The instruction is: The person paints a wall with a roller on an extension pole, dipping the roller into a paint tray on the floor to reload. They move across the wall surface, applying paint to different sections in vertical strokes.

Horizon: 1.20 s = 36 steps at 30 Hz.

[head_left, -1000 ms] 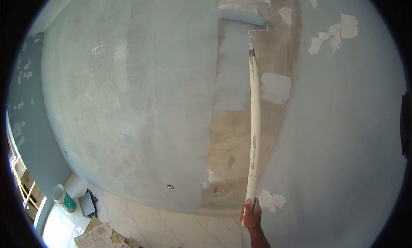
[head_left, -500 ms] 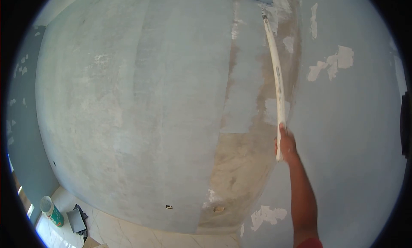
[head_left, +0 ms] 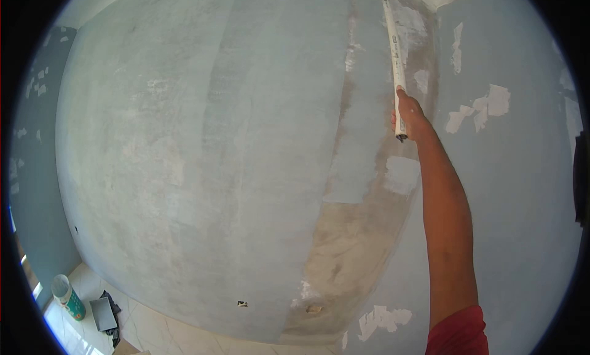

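Note:
My right hand is wrapped round the lower part of a long white pole, raised in front of the wall. The pole points up to the top of the view, where the roller is almost wholly cut off by the frame edge. Behind it, the wall is coated pale blue-grey, with a bare brown strip toward the corner and white filler patches. My left hand is out of view.
On the tiled floor at the lower left stand a green and white bucket and a grey paint tray on dark plastic. An adjoining wall with white patches is at the right. A small wall opening shows low down.
My right hand has moved up with the pole, and the roller has gone up nearly out of view. More of my forearm and the red sleeve now shows.

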Available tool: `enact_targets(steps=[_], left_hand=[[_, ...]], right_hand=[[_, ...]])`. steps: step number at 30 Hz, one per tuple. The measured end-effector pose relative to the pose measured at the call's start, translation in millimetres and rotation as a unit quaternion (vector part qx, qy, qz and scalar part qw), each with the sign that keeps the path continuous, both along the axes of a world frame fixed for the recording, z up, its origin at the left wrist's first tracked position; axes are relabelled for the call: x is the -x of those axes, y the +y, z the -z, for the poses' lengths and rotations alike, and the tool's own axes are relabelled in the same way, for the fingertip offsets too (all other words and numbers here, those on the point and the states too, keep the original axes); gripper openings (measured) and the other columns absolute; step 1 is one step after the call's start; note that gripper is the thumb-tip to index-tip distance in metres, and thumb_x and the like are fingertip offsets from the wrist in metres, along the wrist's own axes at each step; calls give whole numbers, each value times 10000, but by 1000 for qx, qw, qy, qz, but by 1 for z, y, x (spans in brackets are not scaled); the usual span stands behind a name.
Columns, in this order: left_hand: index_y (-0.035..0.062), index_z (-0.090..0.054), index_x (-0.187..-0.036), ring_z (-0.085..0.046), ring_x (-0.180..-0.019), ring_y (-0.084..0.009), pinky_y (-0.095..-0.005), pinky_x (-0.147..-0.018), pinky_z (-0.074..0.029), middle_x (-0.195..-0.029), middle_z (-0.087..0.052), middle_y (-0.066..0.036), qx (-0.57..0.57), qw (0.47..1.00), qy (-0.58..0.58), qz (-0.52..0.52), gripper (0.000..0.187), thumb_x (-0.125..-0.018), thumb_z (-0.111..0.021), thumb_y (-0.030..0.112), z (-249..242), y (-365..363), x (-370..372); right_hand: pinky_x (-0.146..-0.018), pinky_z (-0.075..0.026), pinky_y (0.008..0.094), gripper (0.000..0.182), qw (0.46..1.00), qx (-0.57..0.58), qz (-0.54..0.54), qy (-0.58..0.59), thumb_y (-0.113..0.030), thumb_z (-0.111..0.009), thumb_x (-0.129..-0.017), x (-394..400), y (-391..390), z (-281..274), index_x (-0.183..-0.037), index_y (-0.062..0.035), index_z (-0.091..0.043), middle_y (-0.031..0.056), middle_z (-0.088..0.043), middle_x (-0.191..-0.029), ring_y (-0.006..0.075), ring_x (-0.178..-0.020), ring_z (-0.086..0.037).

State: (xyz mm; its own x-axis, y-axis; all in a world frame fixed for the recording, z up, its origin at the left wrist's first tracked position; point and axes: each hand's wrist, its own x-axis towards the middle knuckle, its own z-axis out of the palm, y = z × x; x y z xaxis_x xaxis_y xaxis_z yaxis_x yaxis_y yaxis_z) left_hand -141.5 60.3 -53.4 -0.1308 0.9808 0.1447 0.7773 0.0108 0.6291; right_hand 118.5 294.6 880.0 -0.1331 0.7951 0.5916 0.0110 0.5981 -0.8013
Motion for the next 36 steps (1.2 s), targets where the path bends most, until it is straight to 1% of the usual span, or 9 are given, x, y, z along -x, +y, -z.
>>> enact_targets(steps=[8, 11, 19, 22, 28, 30, 33, 34, 36], left_hand=[[104, -562, -997, -520, -618, -180, -356, -541, -423, -757, -532, -30, 24, 998, -47, -26, 426, -910, -543, 520, -7, -3, -4], [105, -561, -1004, -523, -627, -180, -359, -547, -426, -769, -535, -32, 38, 997, -60, -35, 427, -908, -547, 521, -13, -10, -4], [107, -559, -1024, -530, -649, -182, -365, -564, -433, -799, -541, -35, 71, 990, -109, -61, 433, -902, -557, 522, -10, -26, -15], [107, -558, -1032, -533, -657, -183, -367, -571, -435, -811, -543, -36, 87, 986, -125, -68, 435, -899, -560, 522, -7, -33, -18], [109, -557, -1047, -539, -674, -184, -372, -584, -440, -834, -548, -39, 112, 978, -153, -85, 441, -895, -568, 523, -17, -42, -18], [109, -556, -1052, -540, -679, -185, -374, -588, -442, -842, -550, -40, 122, 975, -162, -90, 444, -893, -571, 523, -18, -47, -17], [110, -555, -1060, -543, -688, -185, -376, -594, -444, -853, -552, -41, 136, 970, -174, -100, 447, -891, -574, 524, -21, -53, -16], [111, -555, -1063, -544, -690, -186, -377, -597, -445, -857, -553, -42, 141, 968, -178, -103, 448, -890, -576, 524, -23, -56, -15], [111, -555, -1068, -546, -696, -186, -379, -601, -447, -865, -555, -43, 149, 965, -187, -111, 451, -888, -578, 524, -26, -59, -14]], right_hand=[[-467, -456, 341, 505, 1000, -5, 1, -9, -561, -433, -964, 4, 12, 11, -971, -60, -498, 40, -481, -690, 145, -511, -484], [-421, -439, 334, 521, 998, -14, 58, -28, -570, -447, -956, -11, 27, 42, -957, -51, -494, 43, -486, -668, 148, -471, -482], [-339, -400, 323, 505, 993, -6, 96, -71, -554, -458, -956, -74, 63, 153, -964, -51, -502, 20, -448, -549, 148, -370, -456], [-315, -381, 333, 502, 992, -25, 106, -68, -489, -442, -982, -89, 62, 205, -974, 10, -499, 57, -465, -520, 187, -329, -468], [-324, -386, 342, 403, 991, 43, 98, -75, -396, -484, -988, -112, 50, 331, -1011, 6, -500, 58, -487, -541, 178, -341, -480], [-308, -378, 314, 373, 990, 34, 105, -82, -403, -463, -994, -115, 50, 388, -991, -30, -477, 43, -469, -516, 162, -330, -462], [-335, -403, 326, 378, 989, 66, 100, -88, -368, -468, -986, -117, 34, 469, -1060, 3, -457, 71, -498, -556, 186, -365, -499], [-345, -408, 334, 373, 977, -1, 161, -138, -350, -474, -981, -121, 60, 529, -1062, 14, -454, 82, -505, -565, 197, -371, -506], [-363, -417, 340, 350, 971, 6, 181, -160, -321, -472, -979, -119, 53, 605, -1065, 17, -447, 91, -517, -586, 202, -387, -517]])
